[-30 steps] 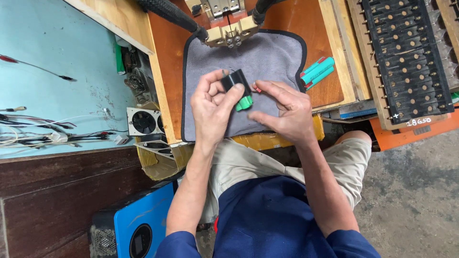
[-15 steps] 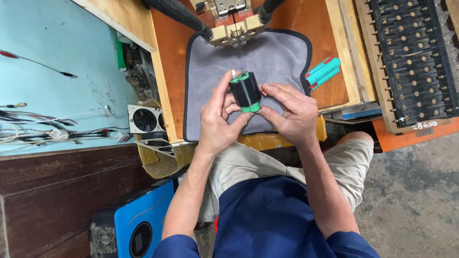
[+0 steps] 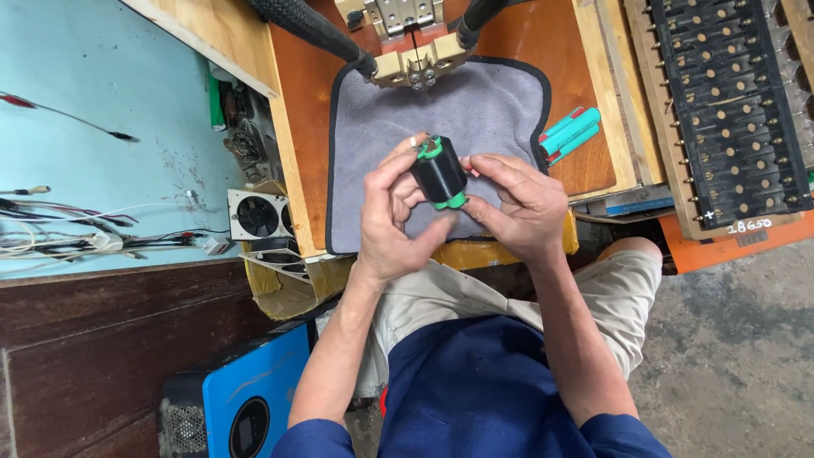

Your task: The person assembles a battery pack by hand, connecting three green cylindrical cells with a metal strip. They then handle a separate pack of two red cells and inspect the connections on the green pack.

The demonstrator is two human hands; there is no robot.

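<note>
The left hand [image 3: 392, 216] and right hand [image 3: 519, 203] cover part of the black-wrapped cell pack [image 3: 439, 173], the welding head [image 3: 409, 44] is cropped at twelve o'clock, and the blue box [image 3: 242, 399] at seven o'clock.

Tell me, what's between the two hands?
In the head view, a black battery pack with green ends sits between the left hand and right hand, held by both above the grey cloth.

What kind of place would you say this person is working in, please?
Probably a small battery or electronics workshop: the hands hold a black cell pack over a grey mat, beside loose teal cells, a cell rack and a small fan.
</note>
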